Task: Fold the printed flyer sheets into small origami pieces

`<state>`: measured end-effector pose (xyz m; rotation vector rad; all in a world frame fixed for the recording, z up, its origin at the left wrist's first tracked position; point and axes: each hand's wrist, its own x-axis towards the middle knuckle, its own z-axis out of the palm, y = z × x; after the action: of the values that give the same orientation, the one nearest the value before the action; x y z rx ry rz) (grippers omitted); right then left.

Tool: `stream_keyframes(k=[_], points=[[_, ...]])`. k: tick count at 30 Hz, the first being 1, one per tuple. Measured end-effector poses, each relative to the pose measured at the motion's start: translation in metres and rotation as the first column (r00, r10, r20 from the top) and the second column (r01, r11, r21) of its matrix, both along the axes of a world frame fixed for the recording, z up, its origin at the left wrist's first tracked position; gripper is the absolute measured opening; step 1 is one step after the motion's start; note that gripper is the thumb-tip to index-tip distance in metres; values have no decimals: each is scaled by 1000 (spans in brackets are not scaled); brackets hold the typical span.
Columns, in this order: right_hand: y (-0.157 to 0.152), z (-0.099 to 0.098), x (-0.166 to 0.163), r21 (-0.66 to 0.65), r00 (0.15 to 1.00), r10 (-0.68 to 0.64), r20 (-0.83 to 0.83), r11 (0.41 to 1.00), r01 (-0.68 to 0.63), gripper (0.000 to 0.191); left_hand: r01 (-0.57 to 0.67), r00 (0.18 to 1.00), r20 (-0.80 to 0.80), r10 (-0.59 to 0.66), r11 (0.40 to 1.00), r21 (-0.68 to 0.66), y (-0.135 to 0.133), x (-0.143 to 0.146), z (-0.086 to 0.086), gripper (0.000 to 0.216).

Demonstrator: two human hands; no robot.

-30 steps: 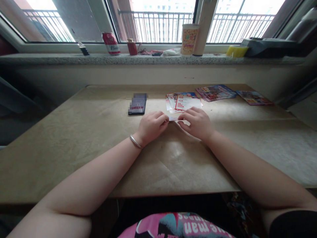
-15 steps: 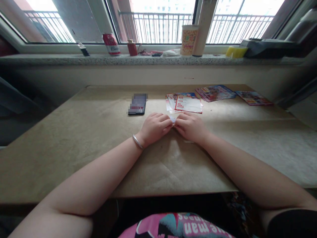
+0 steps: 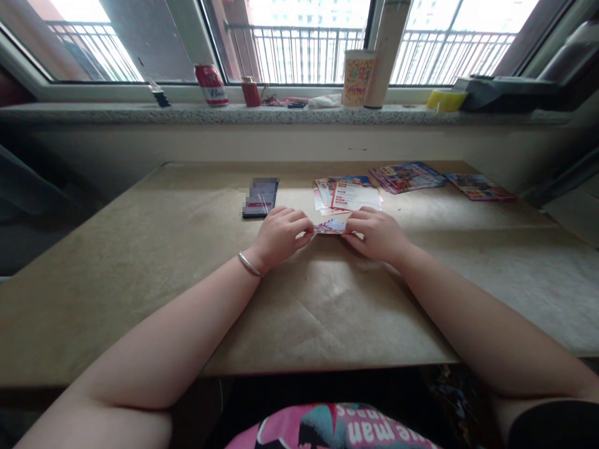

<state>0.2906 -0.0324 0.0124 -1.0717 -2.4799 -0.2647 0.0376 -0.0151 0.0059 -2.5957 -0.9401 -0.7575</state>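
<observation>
Between my two hands is a folded paper leaflet [image 3: 330, 226] with colourful print, just above or on the table. My left hand [image 3: 284, 236], with a silver bangle at its wrist, pinches the leaflet's left end. Its right end is between the thumb and fingers of my right hand [image 3: 375, 234]. Just beyond lies a loose pile of printed leaflets [image 3: 353, 195], the top one white with a red border. A phone [image 3: 262, 198] rests beyond my left hand, its screen partly blurred.
Two further stacks of colourful leaflets, a larger stack [image 3: 407, 176] and a smaller stack [image 3: 486, 190], lie at the table's back right. On the window sill [image 3: 178, 113] stand a red can [image 3: 211, 85], a red lighter-like object [image 3: 251, 92], a patterned cup [image 3: 358, 79] and a yellow item [image 3: 446, 100].
My hands have moved apart, left hand to the left and right hand to the right. More of the leaflet between them now shows.
</observation>
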Motion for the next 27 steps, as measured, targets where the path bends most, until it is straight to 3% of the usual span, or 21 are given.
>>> stream_keyframes(k=[11, 17, 23, 27], points=[[8, 3, 20, -72, 996, -38, -77, 997, 32, 11, -10, 998, 61, 12, 999, -43, 13, -14, -4, 12], [13, -1, 30, -93, 993, -64, -95, 994, 55, 8, -4, 983, 178, 33, 987, -161, 14, -16, -8, 8], [16, -8, 24, -168, 994, 74, -77, 982, -86, 7, -5, 946, 305, 108, 947, -321, 11, -10, -12, 9], [11, -11, 9, -201, 986, 132, -107, 968, -151, 9, -4, 971, 219, 97, 920, -392, 8, -6, -12, 22]])
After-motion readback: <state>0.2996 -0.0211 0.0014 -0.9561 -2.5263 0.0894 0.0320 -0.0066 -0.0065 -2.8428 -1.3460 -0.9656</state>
